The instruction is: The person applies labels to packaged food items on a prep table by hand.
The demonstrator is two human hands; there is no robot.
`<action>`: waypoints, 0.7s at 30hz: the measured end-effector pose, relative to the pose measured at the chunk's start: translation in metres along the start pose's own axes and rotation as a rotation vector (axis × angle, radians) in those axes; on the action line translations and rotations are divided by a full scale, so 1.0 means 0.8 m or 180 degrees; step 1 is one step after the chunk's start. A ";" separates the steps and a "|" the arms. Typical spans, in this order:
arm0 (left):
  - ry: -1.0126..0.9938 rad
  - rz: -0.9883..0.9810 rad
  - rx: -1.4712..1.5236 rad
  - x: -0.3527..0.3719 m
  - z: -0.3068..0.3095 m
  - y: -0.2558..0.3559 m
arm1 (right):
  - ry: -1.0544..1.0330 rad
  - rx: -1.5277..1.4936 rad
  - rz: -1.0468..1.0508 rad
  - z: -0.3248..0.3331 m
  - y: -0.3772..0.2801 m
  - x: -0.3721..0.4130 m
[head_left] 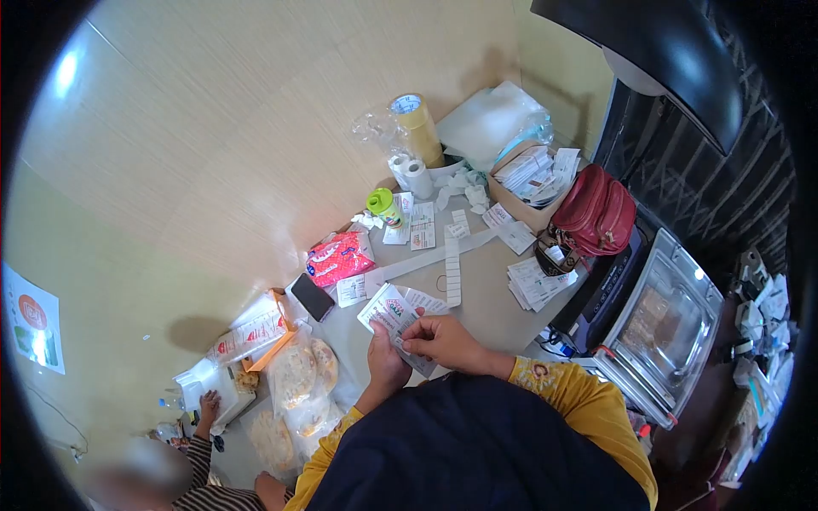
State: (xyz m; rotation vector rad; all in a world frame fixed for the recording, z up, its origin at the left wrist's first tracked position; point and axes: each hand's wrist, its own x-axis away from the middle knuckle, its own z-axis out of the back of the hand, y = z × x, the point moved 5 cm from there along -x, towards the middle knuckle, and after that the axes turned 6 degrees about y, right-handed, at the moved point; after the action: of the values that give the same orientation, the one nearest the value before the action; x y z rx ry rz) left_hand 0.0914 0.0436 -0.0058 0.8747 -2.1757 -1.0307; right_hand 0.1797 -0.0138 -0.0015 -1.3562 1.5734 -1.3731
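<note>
Printed paper cards (385,308) with green and red lettering are held in front of my body, over the near edge of the grey table (486,294). My left hand (388,362) is closed around their lower left side. Against their right side, my right hand (443,341) pinches with thumb and fingers. More thin paper (423,301) shows behind the cards. Just beyond lies a strip of white labels (453,274). A black phone (312,297) rests to the left, beside a pink packet (341,258).
A box of cards (530,183) and a red bag (595,210) stand at the back right, near loose cards (539,284). Tape rolls (417,128) and a green-lidded cup (383,206) are at the back. Bagged flat food (298,375) and another person's hand (209,405) are left.
</note>
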 end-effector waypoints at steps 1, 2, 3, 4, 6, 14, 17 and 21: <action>-0.0018 -0.0030 -0.0033 0.000 0.001 0.000 | -0.0034 0.0032 -0.0011 -0.001 0.002 -0.001; -0.0009 -0.0048 -0.0064 0.001 -0.001 0.001 | -0.0067 0.0064 -0.0023 -0.002 0.005 -0.001; -0.0003 -0.0068 -0.0096 0.002 -0.005 0.003 | 0.0032 0.0043 0.0053 -0.002 0.008 -0.002; 0.0000 -0.0087 -0.0128 0.003 -0.007 0.004 | 0.0134 0.0022 0.0131 -0.003 0.012 -0.003; -0.0019 -0.0165 -0.0117 0.003 -0.007 0.004 | 0.0266 0.0057 0.0242 -0.003 0.011 -0.003; 0.0114 -0.0274 -0.0327 0.005 0.003 -0.003 | 0.0415 0.1798 0.0881 0.000 -0.003 -0.004; 0.0467 -0.0217 -0.0186 0.001 0.022 -0.004 | 0.1065 0.1882 0.1544 0.017 -0.019 0.006; -0.0093 0.0034 0.0101 -0.006 0.026 -0.009 | 0.1004 0.1492 0.1231 0.042 0.017 -0.001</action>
State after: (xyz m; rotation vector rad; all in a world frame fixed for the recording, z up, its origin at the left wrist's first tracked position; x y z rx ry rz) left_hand 0.0814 0.0529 -0.0238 0.8663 -2.2243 -1.0124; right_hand 0.2070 -0.0237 -0.0233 -0.5454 1.4775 -1.6215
